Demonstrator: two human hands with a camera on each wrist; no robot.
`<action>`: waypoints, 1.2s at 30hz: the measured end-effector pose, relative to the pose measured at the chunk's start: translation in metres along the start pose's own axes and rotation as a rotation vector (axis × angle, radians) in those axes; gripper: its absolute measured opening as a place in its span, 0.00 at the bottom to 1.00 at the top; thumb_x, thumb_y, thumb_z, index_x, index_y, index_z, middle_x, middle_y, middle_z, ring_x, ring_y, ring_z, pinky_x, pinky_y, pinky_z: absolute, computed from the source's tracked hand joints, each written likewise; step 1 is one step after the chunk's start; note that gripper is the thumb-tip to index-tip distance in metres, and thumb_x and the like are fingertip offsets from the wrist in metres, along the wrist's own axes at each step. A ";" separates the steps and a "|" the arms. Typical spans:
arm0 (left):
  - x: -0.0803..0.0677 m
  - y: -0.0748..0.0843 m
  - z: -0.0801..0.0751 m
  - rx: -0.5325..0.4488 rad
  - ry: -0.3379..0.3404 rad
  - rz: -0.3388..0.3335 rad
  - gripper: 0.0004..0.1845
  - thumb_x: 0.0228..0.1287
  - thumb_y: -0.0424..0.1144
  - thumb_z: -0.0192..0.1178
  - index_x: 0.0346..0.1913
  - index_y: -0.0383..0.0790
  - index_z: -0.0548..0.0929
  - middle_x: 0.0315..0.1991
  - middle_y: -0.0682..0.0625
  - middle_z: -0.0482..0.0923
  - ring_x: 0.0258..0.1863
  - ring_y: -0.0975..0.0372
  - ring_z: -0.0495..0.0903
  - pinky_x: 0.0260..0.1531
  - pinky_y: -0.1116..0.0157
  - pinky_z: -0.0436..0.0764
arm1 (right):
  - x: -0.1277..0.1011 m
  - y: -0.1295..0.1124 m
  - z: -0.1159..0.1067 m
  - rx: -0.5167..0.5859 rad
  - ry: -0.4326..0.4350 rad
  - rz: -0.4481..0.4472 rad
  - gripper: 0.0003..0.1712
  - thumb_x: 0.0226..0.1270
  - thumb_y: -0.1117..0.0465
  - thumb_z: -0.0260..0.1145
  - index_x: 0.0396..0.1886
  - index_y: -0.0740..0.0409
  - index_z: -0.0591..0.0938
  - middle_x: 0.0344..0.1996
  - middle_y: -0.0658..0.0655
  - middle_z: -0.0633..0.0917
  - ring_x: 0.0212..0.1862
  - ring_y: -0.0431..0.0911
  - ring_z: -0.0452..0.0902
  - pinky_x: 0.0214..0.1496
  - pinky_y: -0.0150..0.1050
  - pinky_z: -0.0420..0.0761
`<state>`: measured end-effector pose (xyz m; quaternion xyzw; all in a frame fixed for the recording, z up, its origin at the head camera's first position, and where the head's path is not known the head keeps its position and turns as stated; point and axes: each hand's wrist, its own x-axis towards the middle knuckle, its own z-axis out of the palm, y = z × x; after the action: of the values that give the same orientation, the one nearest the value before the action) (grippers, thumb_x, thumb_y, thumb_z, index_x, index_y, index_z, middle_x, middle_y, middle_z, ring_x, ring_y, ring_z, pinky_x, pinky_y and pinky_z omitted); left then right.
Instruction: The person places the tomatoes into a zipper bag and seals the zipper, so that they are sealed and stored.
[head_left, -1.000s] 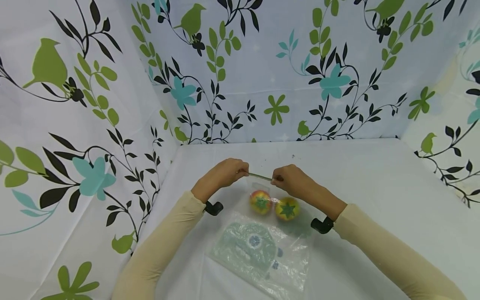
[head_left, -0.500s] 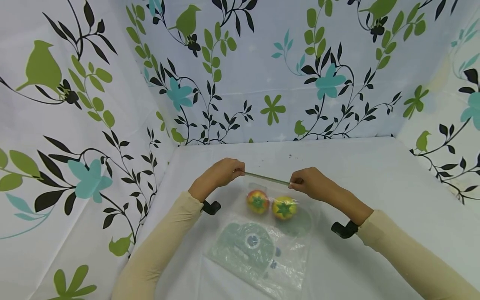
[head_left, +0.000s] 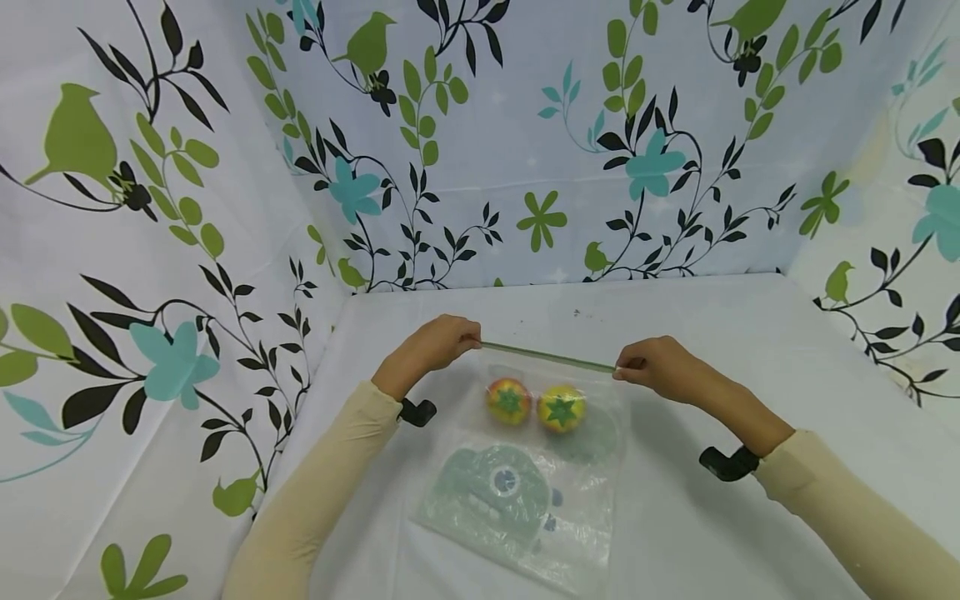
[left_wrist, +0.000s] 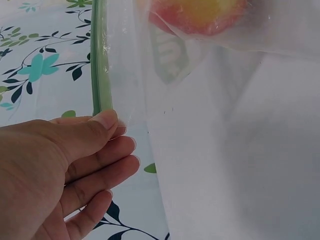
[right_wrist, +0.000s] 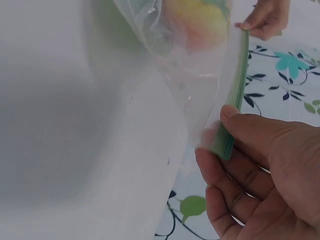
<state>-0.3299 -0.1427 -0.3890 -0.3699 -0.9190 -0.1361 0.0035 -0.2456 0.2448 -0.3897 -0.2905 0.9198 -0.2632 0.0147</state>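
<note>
A clear zip bag (head_left: 517,500) with a pale green print lies on the white table. Two round red-and-yellow fruits, one on the left (head_left: 508,401) and one on the right (head_left: 561,408), sit inside it, each topped by a green star-shaped calyx. Along the far edge runs a green zip strip (head_left: 547,355), stretched straight. My left hand (head_left: 435,343) pinches its left end; the left wrist view shows the thumb (left_wrist: 97,131) over the strip. At the right end, my right hand (head_left: 667,371) pinches the strip between thumb (right_wrist: 250,122) and forefinger.
The white table (head_left: 750,333) extends on both sides of the bag. A printed cloth with leaves and birds hangs at the back (head_left: 465,167) and along the left side (head_left: 150,275). Black wrist cameras (head_left: 729,463) sit on both wrists.
My right hand has travelled right along the zip strip from near its middle to the right end. My left hand keeps its hold on the left end. The fruits stay in the bag.
</note>
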 end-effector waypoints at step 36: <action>-0.003 -0.020 0.032 -0.155 0.022 -0.262 0.24 0.80 0.45 0.50 0.68 0.32 0.70 0.62 0.39 0.72 0.60 0.50 0.73 0.59 0.53 0.72 | 0.016 0.048 0.029 -0.069 0.103 0.145 0.14 0.74 0.59 0.63 0.51 0.63 0.86 0.44 0.59 0.86 0.46 0.55 0.81 0.43 0.49 0.82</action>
<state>-0.3383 -0.1506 -0.4248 -0.2444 -0.9461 -0.2101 -0.0331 -0.2789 0.2554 -0.4365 -0.2095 0.9465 -0.2443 -0.0234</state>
